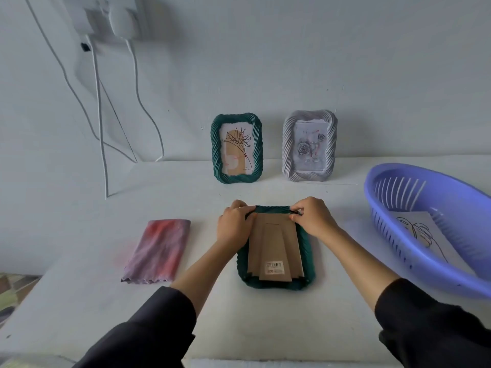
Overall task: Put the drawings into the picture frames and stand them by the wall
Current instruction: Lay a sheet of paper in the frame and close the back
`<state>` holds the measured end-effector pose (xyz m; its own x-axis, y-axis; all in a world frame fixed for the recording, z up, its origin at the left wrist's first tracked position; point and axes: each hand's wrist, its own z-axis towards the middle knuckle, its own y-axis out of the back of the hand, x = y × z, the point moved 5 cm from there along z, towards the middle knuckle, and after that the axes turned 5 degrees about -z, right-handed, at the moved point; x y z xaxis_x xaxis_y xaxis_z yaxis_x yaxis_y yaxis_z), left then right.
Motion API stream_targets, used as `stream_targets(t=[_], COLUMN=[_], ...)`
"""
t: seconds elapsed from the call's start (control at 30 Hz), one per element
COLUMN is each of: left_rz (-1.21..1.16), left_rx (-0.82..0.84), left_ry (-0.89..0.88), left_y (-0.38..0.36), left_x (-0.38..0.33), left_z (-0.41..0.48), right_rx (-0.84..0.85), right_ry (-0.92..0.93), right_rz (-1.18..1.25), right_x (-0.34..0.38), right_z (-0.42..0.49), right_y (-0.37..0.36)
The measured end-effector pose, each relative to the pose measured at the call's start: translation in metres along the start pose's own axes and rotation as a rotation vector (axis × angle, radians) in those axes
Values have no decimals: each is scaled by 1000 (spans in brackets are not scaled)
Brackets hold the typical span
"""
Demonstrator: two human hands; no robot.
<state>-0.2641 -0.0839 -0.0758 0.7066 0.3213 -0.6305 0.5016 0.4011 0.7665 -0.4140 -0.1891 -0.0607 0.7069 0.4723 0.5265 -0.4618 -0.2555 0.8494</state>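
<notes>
Barcode sticker on frame backing, print too small to read

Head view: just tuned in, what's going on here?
A person has a dark green picture frame lying face down on the white table, cardboard back up. The left hand grips its far left corner and the right hand pinches at the far right corner. A green framed flower drawing and a grey framed rose drawing stand against the wall. One loose drawing lies in the purple basket on the right; a pink cloth lies on the left.
</notes>
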Motion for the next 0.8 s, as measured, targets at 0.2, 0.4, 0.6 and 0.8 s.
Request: stream_targets(t=[0.2,0.4,0.6,0.8], left_rz=[-43,-76,-98,-160], left_rx=[24,33,-13,-40], left_ry=[-29,-23,-19,1], left_y=[2,5,3,0], left_x=[0,0,2,2], left_z=[8,14,8,2], right_rx=[-18,-48,-78,-110], right_ry=[5,11,42,30], right_rz=[2,-6,-54,-81], right_x=[-2,0,4,3], right_z=[4,3,-3,-5], right_y=[-1,0,0,-3])
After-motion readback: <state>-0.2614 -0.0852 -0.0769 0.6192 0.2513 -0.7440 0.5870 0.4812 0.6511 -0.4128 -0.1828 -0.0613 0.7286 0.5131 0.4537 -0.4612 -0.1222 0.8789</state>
